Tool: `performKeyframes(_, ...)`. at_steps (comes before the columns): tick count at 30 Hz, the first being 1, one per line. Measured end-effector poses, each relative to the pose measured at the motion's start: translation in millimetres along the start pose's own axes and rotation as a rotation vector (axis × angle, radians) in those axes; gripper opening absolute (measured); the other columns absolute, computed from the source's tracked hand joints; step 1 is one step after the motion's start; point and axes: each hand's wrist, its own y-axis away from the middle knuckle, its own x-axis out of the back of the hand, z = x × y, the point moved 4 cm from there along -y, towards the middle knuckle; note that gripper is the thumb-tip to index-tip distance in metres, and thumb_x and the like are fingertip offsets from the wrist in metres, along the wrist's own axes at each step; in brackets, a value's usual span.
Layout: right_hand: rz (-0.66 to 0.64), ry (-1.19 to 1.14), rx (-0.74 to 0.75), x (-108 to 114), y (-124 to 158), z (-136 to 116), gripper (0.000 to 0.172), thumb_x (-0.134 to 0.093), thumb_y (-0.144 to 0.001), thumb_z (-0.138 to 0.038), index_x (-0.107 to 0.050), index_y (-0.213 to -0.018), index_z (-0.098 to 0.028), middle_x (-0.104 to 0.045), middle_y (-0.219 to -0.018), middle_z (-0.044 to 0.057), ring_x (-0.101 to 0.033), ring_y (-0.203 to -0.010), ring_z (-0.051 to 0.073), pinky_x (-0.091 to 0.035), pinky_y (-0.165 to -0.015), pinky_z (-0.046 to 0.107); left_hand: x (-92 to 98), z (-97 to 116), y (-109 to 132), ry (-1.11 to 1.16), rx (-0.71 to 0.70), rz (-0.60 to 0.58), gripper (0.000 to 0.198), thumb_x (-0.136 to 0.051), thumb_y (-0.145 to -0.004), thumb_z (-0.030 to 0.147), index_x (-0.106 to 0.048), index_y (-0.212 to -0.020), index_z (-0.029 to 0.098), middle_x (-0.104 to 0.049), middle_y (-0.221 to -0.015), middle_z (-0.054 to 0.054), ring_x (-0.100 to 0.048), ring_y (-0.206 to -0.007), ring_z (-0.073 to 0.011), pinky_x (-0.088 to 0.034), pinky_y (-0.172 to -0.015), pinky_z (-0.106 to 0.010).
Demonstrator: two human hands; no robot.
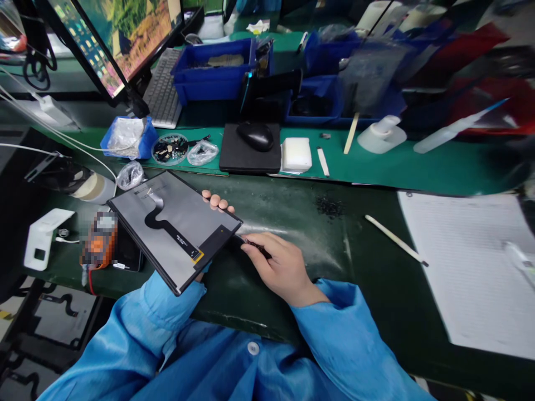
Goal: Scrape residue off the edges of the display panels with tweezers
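Observation:
A flat display panel [167,228], grey with a black frame and a black flex cable on its back, is tilted above the bench at centre left. My left hand [218,201] holds it from beneath, its fingertips showing over the far edge and the palm hidden. Beside the panel's right corner, my right hand [281,264] is closed around a thin dark tool [258,247]. The tool's tip is at or near the panel's edge; contact cannot be made out.
Black scraps [330,206] and a thin stick [396,239] lie right of my hands, before a paper sheet [472,267]. An orange meter [99,239] stands left. Behind are a mouse [255,136], a white block [296,154] and blue bins [215,81].

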Motion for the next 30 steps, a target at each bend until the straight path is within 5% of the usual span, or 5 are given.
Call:
performKeyframes(9,0.043,0.005,-0.065,-0.7,2.6,3.9,0.009,-0.065,-0.090,-0.029,-0.071,-0.094,-0.023,-0.074,-0.072,0.000,-0.069,-0.061,0.016,-0.054,-0.056,0.024,3.3,-1.3,0.2,0.022,0.017,-0.023,0.043,-0.014,-0.103,0.033,-0.051,-0.084,0.021,-0.040,-0.073,0.000,-0.047,-0.067,-0.0144,-0.046,-0.073,-0.028)
performKeyframes(15,0.018,-0.014,0.035,0.8,-0.2,-1.0,0.017,-0.055,-0.096,-0.022,-0.072,-0.099,-0.022,-0.076,-0.084,0.004,-0.072,-0.073,0.017,-0.057,-0.066,0.026,4.4,-1.3,-0.6,0.048,0.008,-0.085,0.042,-0.015,-0.103,0.031,-0.052,-0.087,0.020,-0.041,-0.074,-0.001,-0.049,-0.069,-0.0139,-0.047,-0.075,-0.028)
performKeyframes(20,0.027,0.018,-0.073,-1.0,2.8,3.9,0.009,-0.064,-0.091,-0.028,-0.070,-0.094,-0.023,-0.073,-0.070,-0.001,-0.068,-0.059,0.015,-0.054,-0.055,0.025,6.5,-2.1,-1.8,0.016,0.004,-0.053,0.036,-0.021,-0.102,0.032,-0.051,-0.086,0.021,-0.041,-0.074,-0.001,-0.048,-0.069,-0.0145,-0.047,-0.074,-0.028)
performKeyframes(26,0.020,-0.013,0.041,0.4,-0.1,-1.0,0.015,-0.057,-0.095,-0.021,-0.071,-0.096,-0.022,-0.076,-0.085,0.004,-0.072,-0.074,0.016,-0.057,-0.067,0.026,3.2,-1.2,-1.8,0.026,0.001,-0.042,0.036,-0.020,-0.102,0.029,-0.050,-0.086,0.020,-0.038,-0.072,0.000,-0.048,-0.067,-0.0140,-0.047,-0.072,-0.028)
performKeyframes(30,0.045,-0.009,-0.041,-0.7,2.3,2.9,0.014,-0.062,-0.093,-0.029,-0.072,-0.101,-0.024,-0.075,-0.076,0.001,-0.071,-0.065,0.016,-0.057,-0.060,0.025,4.1,-0.8,-1.6,0.012,-0.009,-0.033,0.035,-0.021,-0.102,0.030,-0.050,-0.087,0.021,-0.039,-0.073,0.000,-0.047,-0.068,-0.0143,-0.046,-0.073,-0.028)
